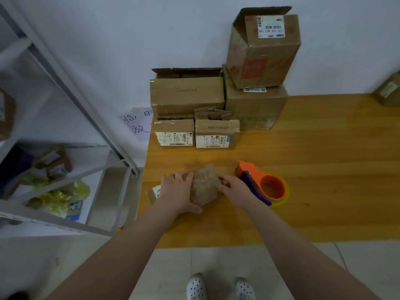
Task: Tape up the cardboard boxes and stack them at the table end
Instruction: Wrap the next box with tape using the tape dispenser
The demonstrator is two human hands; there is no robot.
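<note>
A small cardboard box (205, 184) wrapped in shiny clear tape lies on the wooden table (313, 180) near its front left corner. My left hand (178, 192) grips the box's left side, thumb along the near edge and fingers over the top. My right hand (232, 188) holds its right side with curled fingers. An orange tape dispenser (263, 184) with a blue handle lies on the table just right of my right hand. Several cardboard boxes stand at the table's far left end against the wall: two small labelled ones (174, 133) (217, 133) in front, larger ones (187, 94) (256, 107) behind.
A tall box (263, 50) with an open flap sits on top of the back right box. Another box (388, 92) shows at the right edge. A metal shelf rack (65, 118) with bags stands left of the table. A labelled flat piece (154, 192) lies under my left hand.
</note>
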